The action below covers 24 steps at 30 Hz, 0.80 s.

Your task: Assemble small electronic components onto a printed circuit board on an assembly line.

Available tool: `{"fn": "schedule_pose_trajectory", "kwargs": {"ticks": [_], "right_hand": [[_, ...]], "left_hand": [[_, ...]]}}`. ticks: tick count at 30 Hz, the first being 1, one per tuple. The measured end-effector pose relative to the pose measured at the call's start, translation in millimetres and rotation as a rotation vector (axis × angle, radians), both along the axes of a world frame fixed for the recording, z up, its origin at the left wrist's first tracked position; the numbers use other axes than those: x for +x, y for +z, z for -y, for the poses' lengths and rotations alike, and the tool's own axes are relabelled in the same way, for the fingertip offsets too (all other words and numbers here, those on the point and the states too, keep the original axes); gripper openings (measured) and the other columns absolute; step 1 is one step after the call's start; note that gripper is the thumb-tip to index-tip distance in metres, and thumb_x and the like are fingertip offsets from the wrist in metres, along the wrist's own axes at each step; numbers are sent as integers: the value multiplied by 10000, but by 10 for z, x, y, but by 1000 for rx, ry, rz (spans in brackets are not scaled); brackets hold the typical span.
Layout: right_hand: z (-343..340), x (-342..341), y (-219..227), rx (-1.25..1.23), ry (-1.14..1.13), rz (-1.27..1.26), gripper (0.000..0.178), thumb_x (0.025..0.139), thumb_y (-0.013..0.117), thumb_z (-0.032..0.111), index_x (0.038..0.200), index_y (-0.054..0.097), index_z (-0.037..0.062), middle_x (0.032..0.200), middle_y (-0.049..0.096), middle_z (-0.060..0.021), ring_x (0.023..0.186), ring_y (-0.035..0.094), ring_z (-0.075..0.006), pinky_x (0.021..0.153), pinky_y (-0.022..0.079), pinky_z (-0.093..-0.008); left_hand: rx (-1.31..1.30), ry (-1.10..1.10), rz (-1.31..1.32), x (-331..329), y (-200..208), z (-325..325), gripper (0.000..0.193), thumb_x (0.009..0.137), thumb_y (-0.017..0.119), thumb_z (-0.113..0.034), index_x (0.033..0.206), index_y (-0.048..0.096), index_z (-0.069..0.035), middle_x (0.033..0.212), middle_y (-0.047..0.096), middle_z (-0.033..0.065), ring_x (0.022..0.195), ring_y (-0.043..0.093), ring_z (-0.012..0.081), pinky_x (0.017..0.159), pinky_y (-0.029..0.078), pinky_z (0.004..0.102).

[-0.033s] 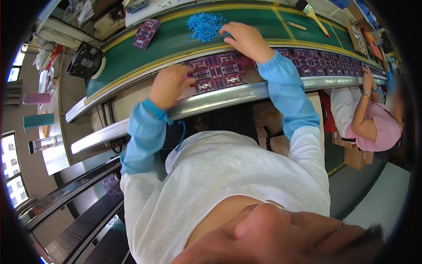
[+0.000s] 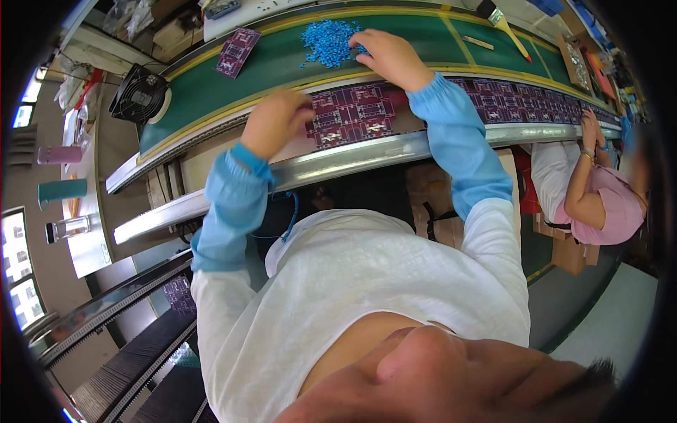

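Observation:
My right hand (image 2: 393, 60) reaches over the green belt (image 2: 402, 32), its fingertips at the right edge of a pile of small blue electronic components (image 2: 328, 44). A gap shows between its thumb and curved fingers. My left hand (image 2: 276, 121) hovers at the left edge of a purple circuit board (image 2: 352, 116) lying between the metal rails. Its fingers are blurred by motion, so whether they hold anything cannot be made out. Another purple circuit board (image 2: 238, 53) lies tilted on the belt, left of the pile.
More purple boards (image 2: 522, 102) line the rails rightward, where a co-worker in pink (image 2: 603, 194) sits. The near metal rail (image 2: 352, 163) runs in front of me. A black fan (image 2: 139, 96) stands at left; a brush (image 2: 504, 28) and a small wooden strip (image 2: 478, 42) lie far right.
My left hand has moved slightly up and away from the near rail. My right hand has shifted a little left and away from me, against the pile.

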State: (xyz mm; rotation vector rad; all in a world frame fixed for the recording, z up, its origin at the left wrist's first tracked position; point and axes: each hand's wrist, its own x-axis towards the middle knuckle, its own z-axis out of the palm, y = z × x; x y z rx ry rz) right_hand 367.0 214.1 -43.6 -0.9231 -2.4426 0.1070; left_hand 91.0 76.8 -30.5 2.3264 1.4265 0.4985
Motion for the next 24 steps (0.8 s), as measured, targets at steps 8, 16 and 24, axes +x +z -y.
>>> {"fn": "schedule_pose_trajectory", "kwargs": {"ticks": [8, 16, 24], "right_hand": [[-348, -480, -280, 105, -113, -31, 144, 906, 692, 160, 1050, 694, 168, 953, 687, -65, 919, 689, -321, 734, 552, -473], [-338, -406, -194, 100, -77, -134, 73, 943, 687, 147, 1011, 714, 142, 911, 666, -51, 823, 675, -294, 696, 542, -405], [-381, -388, -247, 113, -43, -164, 112, 973, 674, 184, 1041, 730, 114, 945, 665, -66, 854, 675, -293, 730, 551, -406]], "left_hand": [[324, 342, 84, 254, -478, -1173, 170, 899, 736, -185, 1024, 677, -87, 982, 668, 92, 899, 680, 322, 761, 541, 429], [368, 305, 257, 193, -550, -1261, 120, 920, 708, -125, 1023, 722, -64, 945, 714, 117, 867, 704, 316, 750, 550, 408], [229, 342, 469, 197, -533, -1265, 105, 928, 687, -167, 971, 733, -84, 923, 731, 135, 869, 693, 367, 743, 545, 454]]}}
